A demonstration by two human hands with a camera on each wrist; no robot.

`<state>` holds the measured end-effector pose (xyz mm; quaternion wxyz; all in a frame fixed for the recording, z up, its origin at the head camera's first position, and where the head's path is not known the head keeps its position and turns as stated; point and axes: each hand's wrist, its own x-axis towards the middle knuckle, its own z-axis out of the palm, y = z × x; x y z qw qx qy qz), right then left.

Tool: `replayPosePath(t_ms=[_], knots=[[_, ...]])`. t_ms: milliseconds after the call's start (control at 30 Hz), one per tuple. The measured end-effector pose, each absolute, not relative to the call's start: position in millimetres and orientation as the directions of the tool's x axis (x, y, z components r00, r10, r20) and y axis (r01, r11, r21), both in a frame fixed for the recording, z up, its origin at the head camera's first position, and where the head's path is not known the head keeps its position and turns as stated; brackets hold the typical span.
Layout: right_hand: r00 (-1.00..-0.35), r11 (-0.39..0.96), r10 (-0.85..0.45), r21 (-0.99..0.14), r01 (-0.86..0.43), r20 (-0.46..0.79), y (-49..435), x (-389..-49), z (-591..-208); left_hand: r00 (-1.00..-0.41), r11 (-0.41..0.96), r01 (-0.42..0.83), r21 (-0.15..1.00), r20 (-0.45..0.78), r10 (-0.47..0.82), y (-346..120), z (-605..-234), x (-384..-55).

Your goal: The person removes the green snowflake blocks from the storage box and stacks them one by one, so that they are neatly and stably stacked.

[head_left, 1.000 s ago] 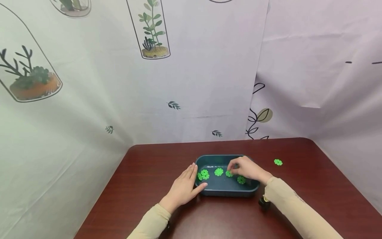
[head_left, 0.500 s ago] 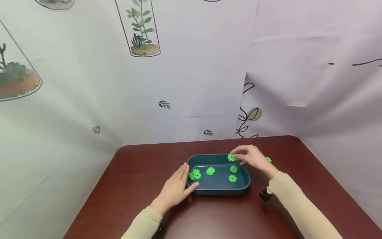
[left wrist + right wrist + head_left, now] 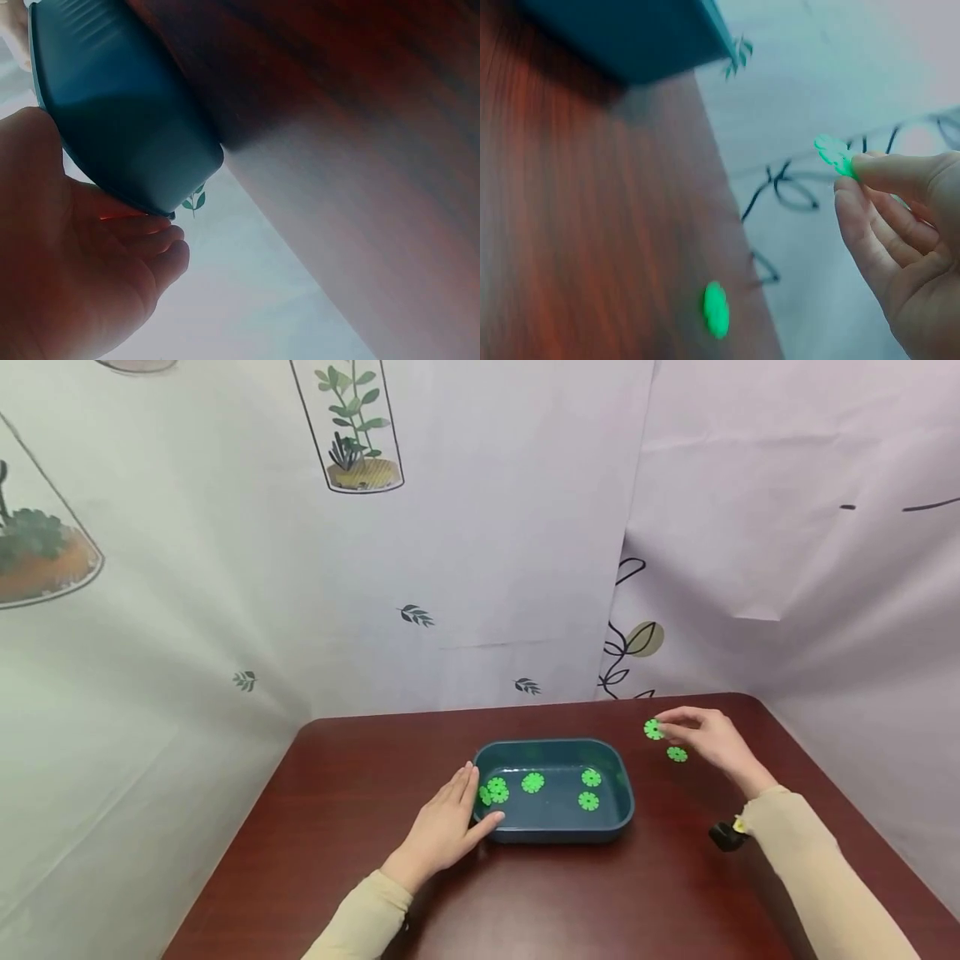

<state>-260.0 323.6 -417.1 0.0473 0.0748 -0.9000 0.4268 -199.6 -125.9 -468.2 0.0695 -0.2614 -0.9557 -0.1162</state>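
My left hand (image 3: 441, 824) rests with straight fingers against the left rim of a dark blue-green plastic tray (image 3: 555, 837). In the left wrist view the tray's outer wall (image 3: 135, 112) fills the space beside that hand. Between thumb and fingertips, my right hand (image 3: 708, 739) pinches a green snowflake disc (image 3: 653, 729) above the table, right of the tray; the right wrist view shows this pinched disc (image 3: 834, 155) too. Another green snowflake disc (image 3: 677, 754) lies on the table just below the right hand. Inside the tray are several more green discs (image 3: 533, 782), some overlapping at the left end.
The dark red-brown table (image 3: 375, 777) has its back edge near a pale cloth backdrop (image 3: 487, 543) printed with plants. A small black device (image 3: 726, 837) sits under the right wrist.
My right hand has lifted a green disc out of the tray and carried it right, over the table beside the other disc. The left hand stays at the tray; the head view has shifted slightly.
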Motion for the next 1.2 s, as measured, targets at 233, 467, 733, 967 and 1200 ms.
replayPosePath(t_ms=[233, 467, 733, 967, 1200], knots=[[-0.982, 0.582, 0.082, -0.808, -0.093, 0.172, 358.7, -256.6, -435.3, -0.863, 0.854, 0.494, 0.167, 0.212, 0.458, -122.3, -471.8, -203.6], [-0.991, 0.522, 0.096, -0.852, -0.031, 0.095, 364.4, -260.8, -459.0, -0.859, 0.846, 0.502, 0.179, 0.217, 0.464, -124.1, -472.0, -204.2], [-0.991, 0.404, 0.133, -0.914, 0.03, 0.026, 360.7, -265.0, -483.4, -0.862, 0.846, 0.499, 0.19, 0.214, 0.46, -124.8, -470.6, -201.3], [-0.992, 0.471, 0.123, -0.881, 0.032, 0.029, 356.1, -262.5, -487.5, -0.872, 0.84, 0.486, 0.241, 0.196, 0.449, -126.2, -469.4, -198.2], [-0.992, 0.543, 0.124, -0.837, 0.058, 0.012, 355.3, -266.0, -486.2, -0.871, 0.834, 0.489, 0.255, 0.202, 0.448, -123.8, -469.6, -202.5]])
